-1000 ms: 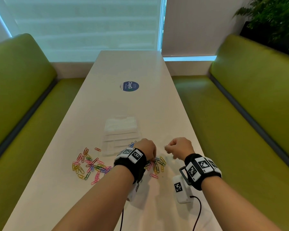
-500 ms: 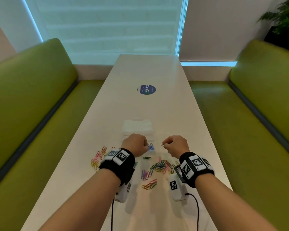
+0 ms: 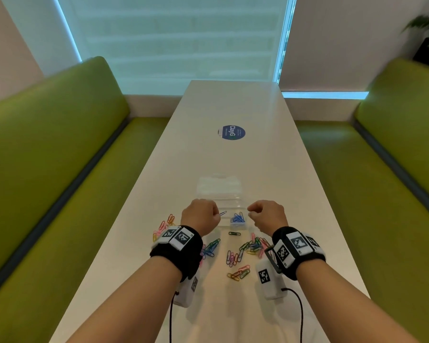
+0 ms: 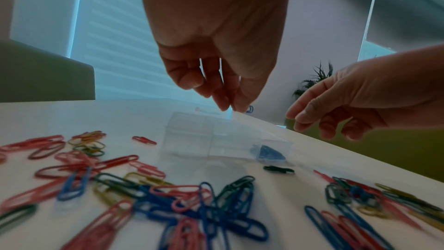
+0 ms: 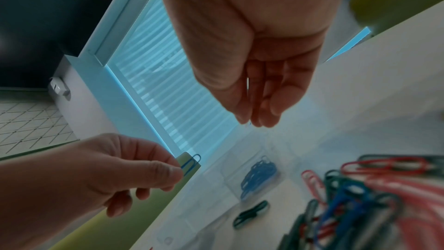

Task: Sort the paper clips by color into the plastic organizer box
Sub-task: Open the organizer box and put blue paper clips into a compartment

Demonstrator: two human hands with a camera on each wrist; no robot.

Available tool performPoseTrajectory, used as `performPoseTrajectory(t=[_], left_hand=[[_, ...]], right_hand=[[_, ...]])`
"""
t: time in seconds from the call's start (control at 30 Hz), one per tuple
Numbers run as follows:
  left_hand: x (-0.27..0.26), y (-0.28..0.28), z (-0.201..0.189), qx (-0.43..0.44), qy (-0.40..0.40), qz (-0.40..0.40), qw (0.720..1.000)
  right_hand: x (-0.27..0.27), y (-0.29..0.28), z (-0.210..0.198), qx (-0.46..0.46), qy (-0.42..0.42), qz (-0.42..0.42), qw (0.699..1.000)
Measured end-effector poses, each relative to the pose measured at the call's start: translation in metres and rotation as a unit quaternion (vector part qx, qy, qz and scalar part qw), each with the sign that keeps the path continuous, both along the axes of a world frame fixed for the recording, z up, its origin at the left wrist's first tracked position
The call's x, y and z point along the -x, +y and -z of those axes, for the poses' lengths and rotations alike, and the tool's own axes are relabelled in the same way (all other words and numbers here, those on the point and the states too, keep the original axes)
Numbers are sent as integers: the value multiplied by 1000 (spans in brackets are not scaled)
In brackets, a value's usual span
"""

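Observation:
A clear plastic organizer box (image 3: 219,191) lies open on the white table (image 3: 233,107). Several blue clips (image 3: 237,217) fill its near right compartment. My left hand (image 3: 218,215) hovers at the box's near left edge and pinches one blue paper clip (image 3: 223,213) (image 5: 191,162) between thumb and forefinger. My right hand (image 3: 248,212) hangs beside the blue compartment, its fingertips (image 5: 242,119) drawn together. Only a tiny bluish speck shows there, so whether it holds a clip is unclear. Loose mixed-colour clips (image 3: 248,248) lie under my wrists.
One dark green clip (image 3: 234,233) lies alone just in front of the box. More clips sit at the left (image 3: 162,226) and near the centre (image 3: 238,272). A round blue sticker (image 3: 231,132) is farther up the table. Green benches (image 3: 47,169) run along both sides.
Both hands have moved forward from the clip pile to the near edge of the box. The blue clip now shows in my left fingers. The clip end earlier seen at my right fingers no longer sticks out.

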State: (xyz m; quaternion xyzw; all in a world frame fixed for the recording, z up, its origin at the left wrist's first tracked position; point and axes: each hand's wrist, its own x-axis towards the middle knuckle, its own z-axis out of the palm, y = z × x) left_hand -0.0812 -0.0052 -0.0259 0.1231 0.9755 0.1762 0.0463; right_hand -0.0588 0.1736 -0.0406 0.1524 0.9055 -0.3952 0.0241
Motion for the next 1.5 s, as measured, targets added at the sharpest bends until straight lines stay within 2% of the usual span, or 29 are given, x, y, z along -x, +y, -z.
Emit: performPoseTrajectory(t=[0.53, 1.07, 1.27, 1.5], left_hand=[[-5, 40, 6, -3, 9, 20, 1000], [-43, 19, 19, -15, -21, 9, 1000], [-52, 14, 21, -8, -31, 13, 999], [-58, 17, 24, -7, -45, 32, 998]], right_hand=[[-42, 33, 2, -39, -9, 4, 999], [-58, 9, 24, -105, -71, -55, 990], [-62, 7, 23, -135, -78, -55, 986], [-66, 9, 23, -127, -94, -46, 986]])
